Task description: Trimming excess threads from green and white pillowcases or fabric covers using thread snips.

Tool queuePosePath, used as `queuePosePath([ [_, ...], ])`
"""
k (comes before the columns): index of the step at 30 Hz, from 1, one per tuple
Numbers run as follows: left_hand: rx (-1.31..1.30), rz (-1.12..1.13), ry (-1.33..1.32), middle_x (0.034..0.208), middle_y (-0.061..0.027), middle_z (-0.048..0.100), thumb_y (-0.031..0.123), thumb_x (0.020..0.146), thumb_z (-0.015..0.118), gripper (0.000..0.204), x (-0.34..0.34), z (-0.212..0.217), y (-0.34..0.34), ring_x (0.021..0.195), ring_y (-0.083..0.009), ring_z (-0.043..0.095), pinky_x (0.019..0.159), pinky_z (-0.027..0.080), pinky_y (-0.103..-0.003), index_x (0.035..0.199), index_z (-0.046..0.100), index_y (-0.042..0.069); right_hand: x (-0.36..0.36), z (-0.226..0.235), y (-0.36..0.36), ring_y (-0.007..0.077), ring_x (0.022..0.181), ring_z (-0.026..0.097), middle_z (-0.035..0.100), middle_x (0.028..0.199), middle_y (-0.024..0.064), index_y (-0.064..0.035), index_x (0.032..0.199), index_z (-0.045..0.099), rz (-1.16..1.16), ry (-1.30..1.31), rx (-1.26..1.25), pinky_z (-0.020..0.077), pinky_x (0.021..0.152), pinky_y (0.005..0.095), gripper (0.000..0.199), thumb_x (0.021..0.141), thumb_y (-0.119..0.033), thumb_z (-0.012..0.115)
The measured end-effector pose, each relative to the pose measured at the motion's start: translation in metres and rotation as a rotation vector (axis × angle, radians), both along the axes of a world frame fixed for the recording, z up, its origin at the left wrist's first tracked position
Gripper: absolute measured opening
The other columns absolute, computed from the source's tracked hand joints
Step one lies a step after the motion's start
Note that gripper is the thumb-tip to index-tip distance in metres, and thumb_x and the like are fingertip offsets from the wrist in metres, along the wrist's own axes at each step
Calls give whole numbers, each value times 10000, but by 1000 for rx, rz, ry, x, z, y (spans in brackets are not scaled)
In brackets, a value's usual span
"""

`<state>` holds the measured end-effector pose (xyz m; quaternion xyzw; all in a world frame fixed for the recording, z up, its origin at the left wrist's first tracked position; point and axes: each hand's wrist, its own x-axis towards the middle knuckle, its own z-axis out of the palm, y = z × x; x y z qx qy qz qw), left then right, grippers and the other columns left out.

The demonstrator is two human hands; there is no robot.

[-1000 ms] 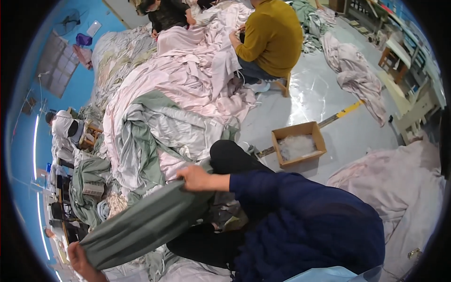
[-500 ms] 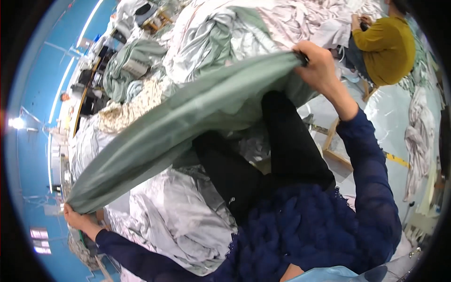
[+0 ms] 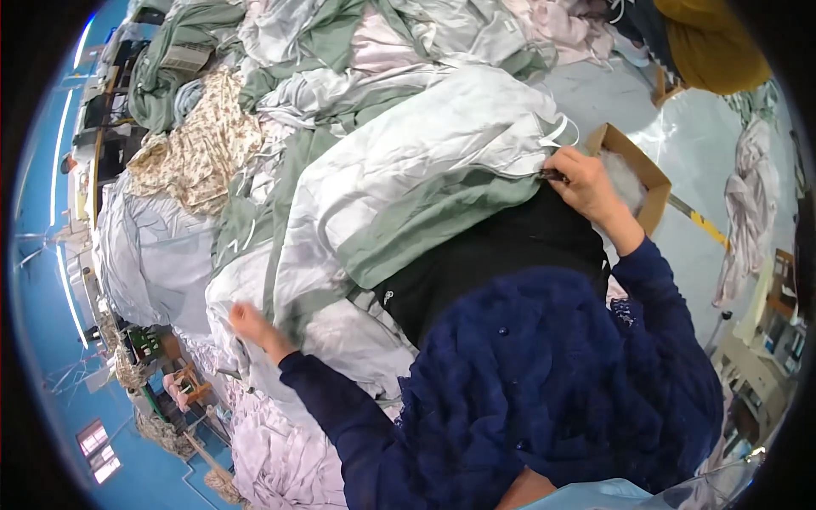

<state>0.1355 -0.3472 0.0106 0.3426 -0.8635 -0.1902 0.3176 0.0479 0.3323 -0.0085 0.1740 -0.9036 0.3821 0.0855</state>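
A large cloth [image 3: 408,127], white on one side and green on the other, lies across my lap and the pile in front. My right hand [image 3: 588,189] is closed on its edge at the right. A small dark object [image 3: 554,175] shows between those fingers; its kind is hard to make out. To the left, my left hand [image 3: 257,328] is over the cloth's white part. It is smeared by motion, so whether its fingers hold fabric is unclear. The cloth's green fold [image 3: 433,217] drapes over my black trousers [image 3: 484,263].
Heaps of white, green and pink fabric [image 3: 382,42] fill the far side. A flowered cloth [image 3: 200,140] lies at left. At right are an open cardboard box [image 3: 650,183] on the floor and a grey cloth [image 3: 746,204]. A person in a mustard top [image 3: 714,42] is at far right.
The cloth, stretched taut with its green side up, has come down and now shows its white side. My left hand has moved inward to the right; my right hand has lowered, still gripping the edge.
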Motion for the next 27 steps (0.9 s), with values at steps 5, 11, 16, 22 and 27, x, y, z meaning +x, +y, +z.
queuePosePath([
  [5,548,-945,-287,994,-65,670,60,872,657,229,-101,1,287,907,-134,631,800,501,-260,1086,630,-18,16,-9,32,75,615,450,563,808,6,-44,946,623,-204,-24,-242,370,551,225,232,756,-5,749],
  [11,0,-1447,-162,1116,-117,599,139,669,792,501,-125,9,440,1022,-318,568,841,455,-410,1124,599,58,2,-7,9,67,624,446,585,853,11,-38,1024,626,-305,-100,-331,380,564,215,271,780,-6,738],
  [16,-90,-1451,-115,1137,-90,570,137,651,794,499,-131,-19,479,1046,-291,541,827,439,-411,1114,613,91,2,-14,5,64,619,427,591,862,0,-39,1021,631,-382,-7,-317,383,559,214,242,798,-4,719],
  [22,57,-1441,-1,998,-75,604,99,703,745,283,-133,-29,478,972,-303,569,798,453,-397,974,663,88,10,-17,5,49,621,427,590,901,-10,-17,1035,627,-403,-178,-528,387,566,206,251,797,-7,706],
  [27,820,-1245,-148,660,-38,452,83,893,644,73,-125,13,449,636,-138,443,590,383,-282,848,608,37,4,-2,5,55,629,457,587,1017,5,-22,1154,609,-394,-82,-503,398,578,205,399,775,-16,735],
])
